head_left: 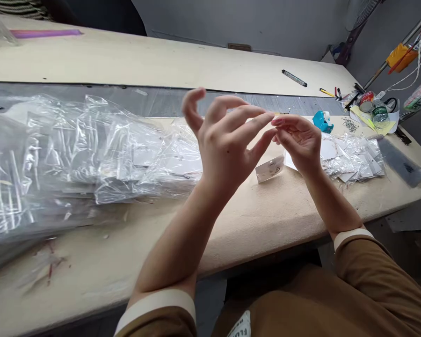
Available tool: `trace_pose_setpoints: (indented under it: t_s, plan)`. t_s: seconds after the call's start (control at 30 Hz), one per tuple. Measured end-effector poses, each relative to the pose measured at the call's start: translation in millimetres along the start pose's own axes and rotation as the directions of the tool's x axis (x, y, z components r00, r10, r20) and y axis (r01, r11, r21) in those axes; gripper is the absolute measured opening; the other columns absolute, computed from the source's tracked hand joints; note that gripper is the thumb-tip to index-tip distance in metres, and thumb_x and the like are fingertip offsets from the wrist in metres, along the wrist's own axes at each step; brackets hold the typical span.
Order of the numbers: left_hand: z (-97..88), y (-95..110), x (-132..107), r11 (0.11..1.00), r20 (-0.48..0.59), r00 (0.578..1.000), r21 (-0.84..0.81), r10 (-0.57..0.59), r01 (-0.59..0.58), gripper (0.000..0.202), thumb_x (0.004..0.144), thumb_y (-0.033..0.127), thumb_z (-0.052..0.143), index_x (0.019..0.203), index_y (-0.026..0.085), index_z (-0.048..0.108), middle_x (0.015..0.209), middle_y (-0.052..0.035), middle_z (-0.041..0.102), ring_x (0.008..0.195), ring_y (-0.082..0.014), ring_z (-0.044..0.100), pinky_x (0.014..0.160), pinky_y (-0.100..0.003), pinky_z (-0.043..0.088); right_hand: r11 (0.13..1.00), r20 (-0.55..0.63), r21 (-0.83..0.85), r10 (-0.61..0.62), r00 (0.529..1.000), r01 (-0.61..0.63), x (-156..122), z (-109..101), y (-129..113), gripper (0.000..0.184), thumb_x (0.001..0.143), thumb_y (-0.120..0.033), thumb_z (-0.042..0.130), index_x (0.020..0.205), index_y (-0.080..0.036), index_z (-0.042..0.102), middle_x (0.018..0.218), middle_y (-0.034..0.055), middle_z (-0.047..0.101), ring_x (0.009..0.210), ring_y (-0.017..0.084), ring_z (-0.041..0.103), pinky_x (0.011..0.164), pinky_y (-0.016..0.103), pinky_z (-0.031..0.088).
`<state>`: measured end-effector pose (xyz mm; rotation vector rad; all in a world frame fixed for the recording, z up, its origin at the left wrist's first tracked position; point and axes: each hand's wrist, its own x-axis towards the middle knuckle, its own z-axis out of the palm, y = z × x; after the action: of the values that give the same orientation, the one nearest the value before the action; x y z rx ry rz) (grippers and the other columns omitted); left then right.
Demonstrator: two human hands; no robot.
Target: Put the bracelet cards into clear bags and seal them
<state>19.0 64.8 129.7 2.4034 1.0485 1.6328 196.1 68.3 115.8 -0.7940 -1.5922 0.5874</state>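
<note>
My left hand (228, 131) is raised above the table, its thumb and index finger brought together and its other fingers spread. Its fingertips meet those of my right hand (298, 138), which is also in a pinch. Whatever lies between the fingertips is too small or hidden to make out. Just below the hands is a small pale card (270, 169) with printed marks, its upper part near my right hand; I cannot tell whether it hangs from the fingers or stands on the table. Beside my right wrist lies a pile of small clear packets with white cards (358, 157).
Large clear plastic bags (101, 150) cover the left of the table (252, 224). Behind the right hand are a blue tape dispenser (323, 121) and small metal pieces (351, 124). A black marker (294, 78) lies farther back, a plastic bottle (380, 112) at right.
</note>
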Motion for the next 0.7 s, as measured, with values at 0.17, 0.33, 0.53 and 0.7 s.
trace_pose_setpoints:
  t_s: [0.17,0.33,0.53,0.7]
  plan:
    - [0.1,-4,3,0.975,-0.005,0.991,0.18,0.137,-0.134,0.011,0.098,0.03,0.063,0.102,0.032,0.073,0.095,0.0025,0.076,0.096,-0.0212,0.067,0.12,-0.061,0.027,0.997,0.144,0.04,-0.077,0.987,0.072,1,-4,-2,0.025,0.095,-0.046,0.063,0.102,-0.023,0.071,0.081,0.0001,0.069,0.071,0.012,0.064,0.067,0.03,0.054]
    - [-0.7,-10,6,0.968,0.037,0.987,0.191,0.156,-0.16,0.015,0.097,0.027,0.06,0.096,0.03,0.074,0.088,0.0015,0.073,0.094,-0.0234,0.069,0.118,-0.06,0.031,0.993,0.19,-0.088,-0.064,0.98,0.082,5,-10,-10,0.032,0.098,-0.049,0.059,0.092,-0.021,0.072,0.073,-0.0008,0.067,0.069,0.012,0.063,0.067,0.029,0.053]
    - [10.8,3,2,0.993,-0.054,0.998,0.114,0.024,-0.018,0.02,0.101,0.032,0.055,0.086,0.028,0.069,0.085,0.0021,0.072,0.087,-0.018,0.068,0.115,-0.05,0.04,0.987,0.18,-0.155,-0.015,0.984,0.043,6,-10,-17,0.038,0.098,-0.054,0.057,0.086,-0.02,0.07,0.073,-0.0001,0.067,0.069,0.011,0.064,0.068,0.029,0.054]
    - [12.0,-74,3,0.971,-0.369,0.91,-0.208,-0.19,0.119,0.029,0.106,0.046,0.045,0.102,0.021,0.058,0.092,0.0013,0.069,0.091,-0.0124,0.065,0.09,-0.035,0.054,0.989,-0.002,-0.096,0.114,0.994,-0.113,15,-21,10,0.037,0.095,-0.057,0.06,0.087,-0.022,0.068,0.07,-0.0013,0.064,0.064,0.011,0.061,0.065,0.028,0.055]
